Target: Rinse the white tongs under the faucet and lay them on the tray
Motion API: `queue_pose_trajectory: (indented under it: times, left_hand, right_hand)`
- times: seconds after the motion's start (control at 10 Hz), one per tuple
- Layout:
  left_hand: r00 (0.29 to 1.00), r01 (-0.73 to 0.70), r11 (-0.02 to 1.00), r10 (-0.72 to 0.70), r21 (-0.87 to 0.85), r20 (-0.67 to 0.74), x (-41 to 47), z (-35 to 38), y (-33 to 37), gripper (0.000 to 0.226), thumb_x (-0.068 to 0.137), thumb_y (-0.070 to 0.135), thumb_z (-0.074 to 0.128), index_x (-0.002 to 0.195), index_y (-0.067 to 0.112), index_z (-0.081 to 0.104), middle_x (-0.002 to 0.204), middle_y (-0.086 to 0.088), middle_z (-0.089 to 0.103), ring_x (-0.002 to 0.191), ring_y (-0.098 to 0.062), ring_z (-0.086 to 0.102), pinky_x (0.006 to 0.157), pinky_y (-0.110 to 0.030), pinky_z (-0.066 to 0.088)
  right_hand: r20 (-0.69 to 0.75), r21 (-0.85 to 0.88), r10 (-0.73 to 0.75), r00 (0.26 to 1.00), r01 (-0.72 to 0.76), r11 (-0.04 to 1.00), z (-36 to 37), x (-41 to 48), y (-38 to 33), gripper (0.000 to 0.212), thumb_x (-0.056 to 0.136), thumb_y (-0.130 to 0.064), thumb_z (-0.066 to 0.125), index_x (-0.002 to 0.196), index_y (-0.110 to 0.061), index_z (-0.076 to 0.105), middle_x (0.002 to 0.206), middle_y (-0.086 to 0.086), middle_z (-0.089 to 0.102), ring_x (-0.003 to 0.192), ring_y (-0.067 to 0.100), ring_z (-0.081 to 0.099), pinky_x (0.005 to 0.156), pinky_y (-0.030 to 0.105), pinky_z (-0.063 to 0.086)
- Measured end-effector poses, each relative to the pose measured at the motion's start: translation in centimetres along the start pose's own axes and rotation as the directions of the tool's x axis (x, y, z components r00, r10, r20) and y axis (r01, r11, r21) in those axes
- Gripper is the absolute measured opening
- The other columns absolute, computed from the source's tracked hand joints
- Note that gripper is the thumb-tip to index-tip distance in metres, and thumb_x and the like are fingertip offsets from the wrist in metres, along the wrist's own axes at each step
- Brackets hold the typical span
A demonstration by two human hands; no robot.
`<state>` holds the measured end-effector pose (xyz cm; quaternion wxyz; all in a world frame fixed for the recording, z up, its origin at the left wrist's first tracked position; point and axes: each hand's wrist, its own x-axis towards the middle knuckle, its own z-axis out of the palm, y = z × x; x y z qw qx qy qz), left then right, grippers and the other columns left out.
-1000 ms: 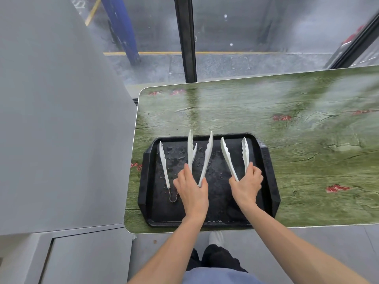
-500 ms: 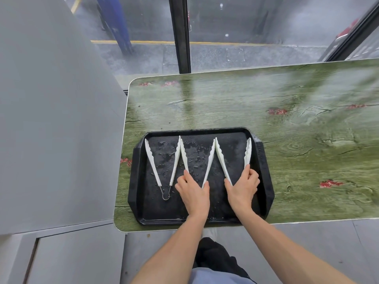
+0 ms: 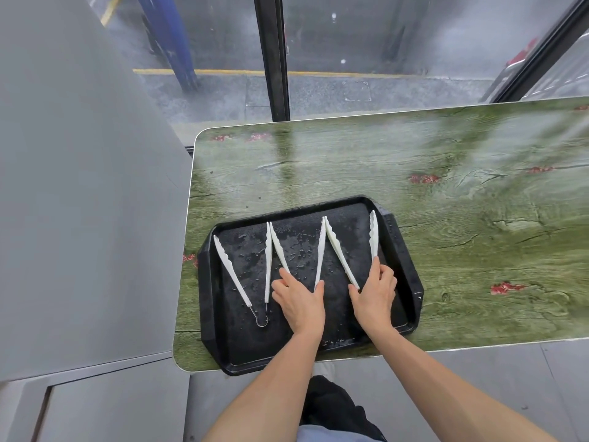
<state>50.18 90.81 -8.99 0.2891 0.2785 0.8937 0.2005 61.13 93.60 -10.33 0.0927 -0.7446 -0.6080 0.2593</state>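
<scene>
A wet black tray [image 3: 242,342] sits at the near left corner of the table. Three white tongs lie on it side by side, tips pointing away from me. The left tongs [image 3: 230,266] lie free, with a metal ring at the hinge. My left hand [image 3: 301,303] rests flat over the hinge end of the middle tongs [image 3: 320,250], forefinger and thumb along its two arms. My right hand [image 3: 374,293] rests in the same way on the right tongs [image 3: 340,250]. Both hinges are hidden under my hands.
The green wood-grain table [image 3: 446,186] stretches to the right and away from me. A grey panel [image 3: 79,186] rises close on the left of the tray. Beyond the table is a window with a black post [image 3: 272,59]. No faucet is in view.
My hands have lowered the middle and right tongs flat onto the tray, and their arms have spread wider. The left tongs have also opened into a wider V.
</scene>
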Motion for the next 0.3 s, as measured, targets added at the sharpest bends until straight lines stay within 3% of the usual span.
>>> queue_pose_trajectory:
  times: [0.2,0.3]
  left_hand:
    - [0.999,-0.048,0.997,0.049,0.066,-0.004,0.2,-1.1,0.2,0.082,0.081,0.048,0.067,0.141,0.009,0.026,0.12,-0.011,0.042,0.108,-0.025,0.04,0.089,-0.035,0.044]
    - [0.99,-0.133,0.976,0.14,0.17,-0.027,0.3,-2.3,0.0,0.057,0.087,0.047,0.058,0.131,0.014,0.043,0.122,-0.008,0.046,0.112,-0.025,0.042,0.093,-0.035,0.041]
  right_hand:
    - [0.024,-0.056,0.003,1.0,-0.002,0.998,-0.7,-0.1,-0.1,0.087,0.083,-0.029,0.068,0.148,-0.008,0.014,0.133,0.016,0.035,0.119,0.029,0.035,0.097,0.041,0.038]
    - [-0.024,-0.094,-0.057,0.998,0.054,0.994,-1.4,-0.4,-0.8,0.073,0.085,-0.036,0.064,0.143,-0.011,0.028,0.133,0.014,0.037,0.119,0.03,0.036,0.096,0.044,0.035]
